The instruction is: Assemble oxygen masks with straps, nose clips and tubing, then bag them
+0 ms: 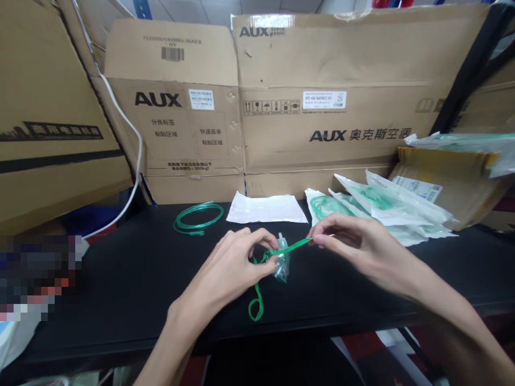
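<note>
A green elastic strap runs between my two hands over the black tabletop. My left hand pinches it between thumb and fingers, and a loose loop of it dangles below. Between the hands is a small clear greenish plastic piece with a narrow spout at its top; it looks like a nebulizer cup, partly covered by the strap and my left fingers. My right hand grips the strap's other end in its fingertips, pulled out to the right. Behind my left hand lies a coil of green tubing.
A flat white pouch lies at the back of the black table. Several clear packets with green contents are piled at the back right, beside an open cardboard box. Large cardboard panels stand behind. A white cable hangs at left.
</note>
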Tool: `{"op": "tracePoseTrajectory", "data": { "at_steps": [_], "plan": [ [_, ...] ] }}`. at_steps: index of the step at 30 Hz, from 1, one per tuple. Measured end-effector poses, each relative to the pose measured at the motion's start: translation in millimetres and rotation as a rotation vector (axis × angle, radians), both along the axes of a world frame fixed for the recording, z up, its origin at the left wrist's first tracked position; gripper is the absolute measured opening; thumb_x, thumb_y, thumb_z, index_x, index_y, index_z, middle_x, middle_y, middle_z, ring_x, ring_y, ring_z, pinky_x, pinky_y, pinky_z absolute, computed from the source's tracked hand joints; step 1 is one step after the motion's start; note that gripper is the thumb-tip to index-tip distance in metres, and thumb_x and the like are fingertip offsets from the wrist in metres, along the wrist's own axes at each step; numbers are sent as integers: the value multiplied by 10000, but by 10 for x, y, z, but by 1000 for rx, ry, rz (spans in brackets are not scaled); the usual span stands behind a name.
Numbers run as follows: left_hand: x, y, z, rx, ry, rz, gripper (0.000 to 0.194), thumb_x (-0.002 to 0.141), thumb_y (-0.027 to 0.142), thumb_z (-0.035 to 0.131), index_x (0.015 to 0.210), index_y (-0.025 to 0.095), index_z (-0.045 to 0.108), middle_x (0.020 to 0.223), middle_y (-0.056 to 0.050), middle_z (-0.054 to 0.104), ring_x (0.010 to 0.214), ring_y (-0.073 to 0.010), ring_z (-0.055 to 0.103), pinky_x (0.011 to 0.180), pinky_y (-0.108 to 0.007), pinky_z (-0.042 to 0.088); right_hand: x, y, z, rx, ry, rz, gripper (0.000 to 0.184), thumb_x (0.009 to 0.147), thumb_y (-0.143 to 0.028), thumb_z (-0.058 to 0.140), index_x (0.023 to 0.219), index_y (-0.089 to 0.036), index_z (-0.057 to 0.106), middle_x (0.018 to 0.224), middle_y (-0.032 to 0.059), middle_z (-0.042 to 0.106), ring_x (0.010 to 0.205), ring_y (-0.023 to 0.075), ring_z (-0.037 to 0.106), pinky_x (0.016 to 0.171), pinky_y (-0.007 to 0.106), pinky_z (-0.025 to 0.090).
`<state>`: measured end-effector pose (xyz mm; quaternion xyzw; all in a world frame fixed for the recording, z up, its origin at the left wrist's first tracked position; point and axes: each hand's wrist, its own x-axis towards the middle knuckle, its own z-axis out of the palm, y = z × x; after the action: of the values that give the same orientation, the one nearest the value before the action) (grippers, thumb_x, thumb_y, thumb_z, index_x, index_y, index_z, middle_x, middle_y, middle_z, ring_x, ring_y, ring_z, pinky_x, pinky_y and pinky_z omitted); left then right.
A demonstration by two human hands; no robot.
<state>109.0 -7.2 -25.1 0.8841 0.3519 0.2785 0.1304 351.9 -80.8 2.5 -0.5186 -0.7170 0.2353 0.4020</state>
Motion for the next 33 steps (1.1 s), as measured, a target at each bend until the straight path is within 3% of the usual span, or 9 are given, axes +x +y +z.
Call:
{"op": "tracePoseTrajectory", "data": {
  "at_steps": [4,7,10,13,20,24,28,30,33],
  "plan": [
    [-15,15,33,-71,-82,-15,130,858,271,683,984,304,692,900,64,717,725,-150,562,694,-286,433,-53,15,-39,49,110,51,276,924,-414,622,1157,-277,679,1185,60,712,1078,252,684,969,412,564],
    [-33,24,50,-127,-171,-21,122,882,326,679,997,288,693,887,48,716,706,-150,548,673,-283,436,-44,63,-133,158,-86,4,276,936,-312,607,1208,-320,651,1285,31,672,1207,254,623,1062,441,502],
    [-29,13,65,-249,-281,-77,158,901,369,671,1021,266,678,894,28,717,707,-147,550,665,-282,438,-98,110,-248,209,-298,64,468,914,-262,639,1357,-379,539,1510,-6,494,1382,251,476,1174,462,378],
    [-13,3,75,-373,-372,-138,184,903,371,676,1034,243,656,879,16,713,725,-142,574,659,-271,441,-197,146,-342,221,-323,118,632,901,-272,672,1458,-400,401,1610,-11,348,1452,231,382,1206,439,332],
    [-23,52,35,-425,-374,-176,149,929,343,646,1035,240,640,967,0,721,851,-167,621,742,-290,465,-312,195,-414,279,-292,162,619,917,-228,651,1465,-332,383,1553,22,437,1415,199,436,1184,375,369],
    [-19,78,-7,-397,-348,-155,181,972,366,574,1112,255,607,922,3,716,791,-164,611,699,-281,460,-327,206,-422,330,-282,147,549,922,-203,630,1426,-300,433,1483,36,508,1352,193,508,1149,350,410],
    [-45,62,-3,-305,-240,12,341,985,478,529,1296,341,539,1082,6,703,818,-176,623,745,-307,480,-302,236,-422,361,-284,44,434,933,-191,596,1345,-294,510,1367,23,607,1250,198,591,1083,357,468],
    [-90,46,29,-242,-140,84,337,973,531,522,1262,365,578,1102,18,693,828,-182,625,761,-320,478,-260,251,-415,327,-310,-34,402,946,-211,581,1333,-302,518,1337,18,629,1221,210,607,1054,383,485],
    [-190,24,93,-183,9,70,265,977,528,513,1090,352,675,1086,41,696,908,-193,626,796,-318,470,-180,261,-397,264,-358,-133,374,960,-266,580,1328,-306,525,1331,25,630,1219,237,601,1040,426,482]
  ]
}}
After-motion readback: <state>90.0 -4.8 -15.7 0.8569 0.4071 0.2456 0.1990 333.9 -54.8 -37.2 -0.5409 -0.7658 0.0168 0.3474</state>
